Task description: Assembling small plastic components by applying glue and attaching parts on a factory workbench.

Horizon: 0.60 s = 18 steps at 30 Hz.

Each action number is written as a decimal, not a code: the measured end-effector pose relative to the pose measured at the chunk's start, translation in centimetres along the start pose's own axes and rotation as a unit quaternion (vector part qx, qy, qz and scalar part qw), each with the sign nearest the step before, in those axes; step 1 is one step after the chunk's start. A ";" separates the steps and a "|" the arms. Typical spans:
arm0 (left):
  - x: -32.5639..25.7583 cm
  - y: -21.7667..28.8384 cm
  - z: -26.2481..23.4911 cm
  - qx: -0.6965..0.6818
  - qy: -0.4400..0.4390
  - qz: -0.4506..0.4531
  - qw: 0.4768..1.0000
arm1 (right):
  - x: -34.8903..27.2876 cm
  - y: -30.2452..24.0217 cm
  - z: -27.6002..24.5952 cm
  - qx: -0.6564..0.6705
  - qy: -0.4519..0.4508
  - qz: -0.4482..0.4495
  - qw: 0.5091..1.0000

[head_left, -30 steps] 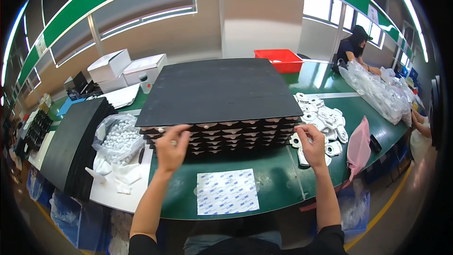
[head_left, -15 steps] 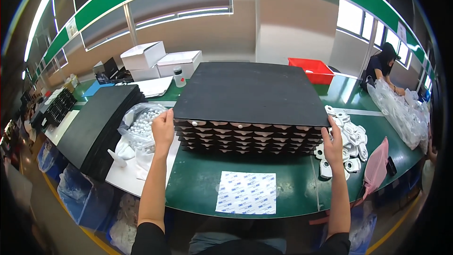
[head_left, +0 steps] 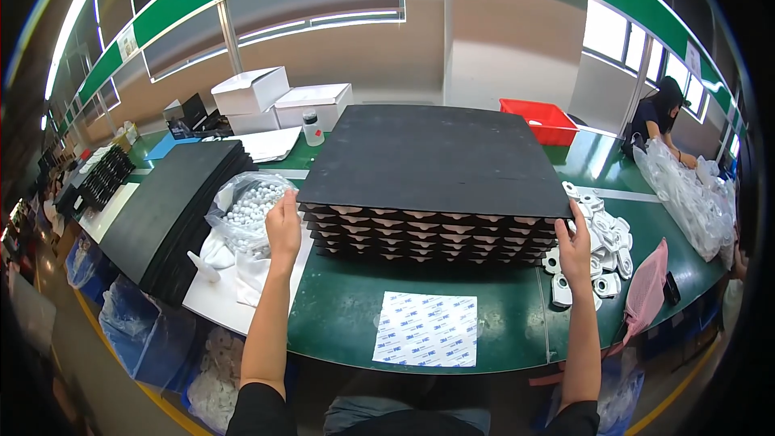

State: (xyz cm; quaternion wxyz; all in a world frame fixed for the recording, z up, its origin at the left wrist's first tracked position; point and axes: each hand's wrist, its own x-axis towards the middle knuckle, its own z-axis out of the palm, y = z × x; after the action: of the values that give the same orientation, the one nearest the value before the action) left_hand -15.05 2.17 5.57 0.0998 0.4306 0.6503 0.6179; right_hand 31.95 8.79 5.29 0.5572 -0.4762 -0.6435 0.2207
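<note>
A flat black sheet (head_left: 436,160) lies on top of a stack of black trays (head_left: 428,238), whose front edges show rows of pale pieces in their notches. My left hand (head_left: 283,230) is closed at the sheet's near left corner, fingers curled against its edge. At the near right corner my right hand (head_left: 575,249) holds the edge, its thumb in front and fingers along the side. Nearer me on the green table lies a white square sheet with blue print (head_left: 426,329). What lies under the black sheet is hidden.
Left of the stack are a bag of small white balls (head_left: 252,208) and a pile of black sheets (head_left: 173,210). White plastic parts (head_left: 605,246) and a pink mesh bag (head_left: 648,287) lie right. A red bin (head_left: 537,121) stands behind; a person (head_left: 663,117) handles clear bags.
The black sheet's front edge has settled lower onto the stack, covering small white balls that showed beneath it. Both hands stay at its corners. The view has shifted slightly.
</note>
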 end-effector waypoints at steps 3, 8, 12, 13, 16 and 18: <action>-0.2 -0.3 -0.2 0.033 0.035 0.031 0.998 | 0.0 -0.8 0.1 0.015 -0.010 0.003 1.000; -2.7 2.6 0.4 0.131 0.160 0.172 0.963 | -0.4 -1.6 0.0 0.024 -0.003 0.003 1.000; -4.2 3.2 2.3 0.159 0.081 0.334 0.926 | -0.4 -1.0 -0.2 0.029 0.000 -0.010 1.000; -4.3 3.4 2.6 0.164 0.067 0.360 0.916 | -0.3 -0.9 0.0 0.033 0.002 -0.012 0.999; -4.0 3.3 3.1 0.174 0.050 0.318 0.931 | -0.4 -1.2 0.1 0.051 -0.009 -0.002 0.999; -3.7 3.2 3.3 0.164 0.047 0.279 0.945 | -0.4 -0.5 0.1 0.054 -0.013 -0.005 0.998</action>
State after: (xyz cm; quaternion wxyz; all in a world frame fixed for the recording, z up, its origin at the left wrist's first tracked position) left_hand -9.22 1.54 6.15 -0.1794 0.5753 0.6006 0.5255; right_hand 31.61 8.24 5.51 0.5750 -0.4392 -0.6402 0.2583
